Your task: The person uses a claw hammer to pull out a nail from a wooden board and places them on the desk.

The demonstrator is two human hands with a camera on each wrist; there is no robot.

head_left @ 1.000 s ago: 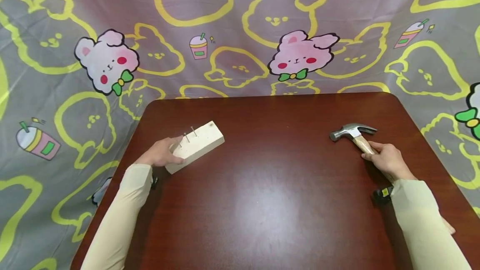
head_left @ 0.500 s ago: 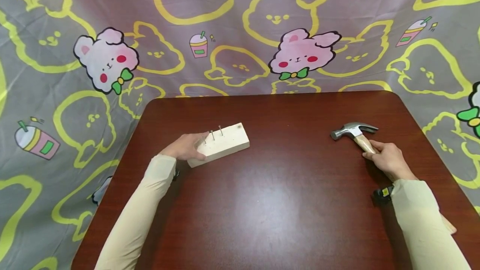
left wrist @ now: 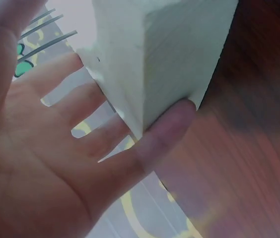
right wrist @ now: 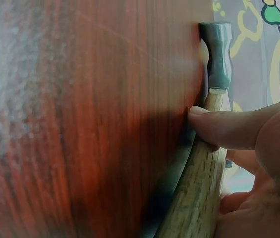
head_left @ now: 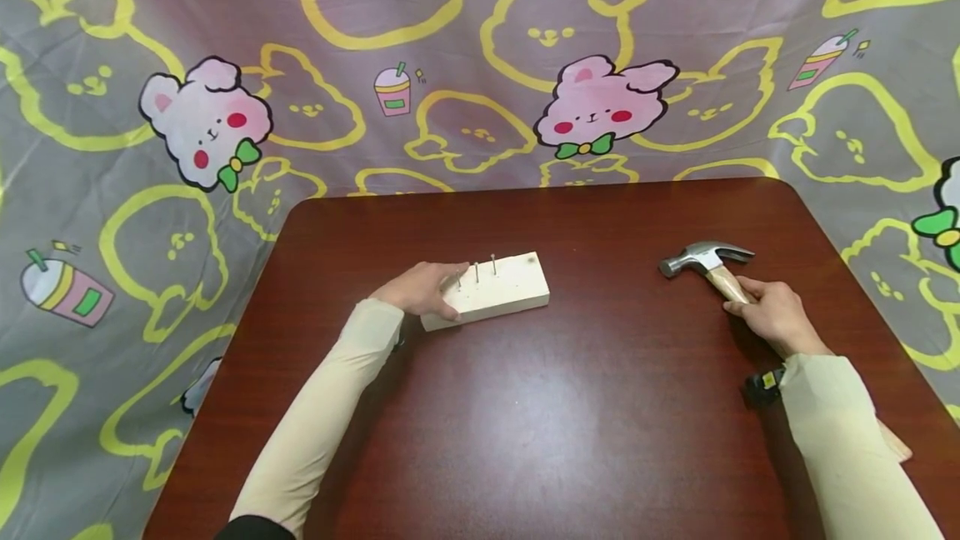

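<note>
Head view: a pale block (head_left: 510, 286) is gripped at its left end by the left hand (head_left: 422, 290), thumb on the near side and fingers on the far side, toward the middle of the worktop (head_left: 615, 440). Whether its underside is touching cannot be told. Three nails (head_left: 476, 272) are seen standing in a row on its upper face, the nearest just beside the fingers. Well apart at the right, a hammer (head_left: 726, 283) is held by the right hand (head_left: 776, 319), thumb and fingers closed about the handle, the head left free beyond them.

Fingers could be scraped or pricked, it is judged, were the left grip to slide toward the nails. The block could be swung askew, being held at one end only. The hammer could be tipped if the right grip were loosened, since most weight is probably carried in the head.

The block is formed of smooth, square-edged wood, marked by a dark knot near its far end. The nails are thin and metallic. The hammer's grey metal head is curved into a claw; its wooden handle is streaked with grain. The worktop is finished in glossy reddish brown.
</note>
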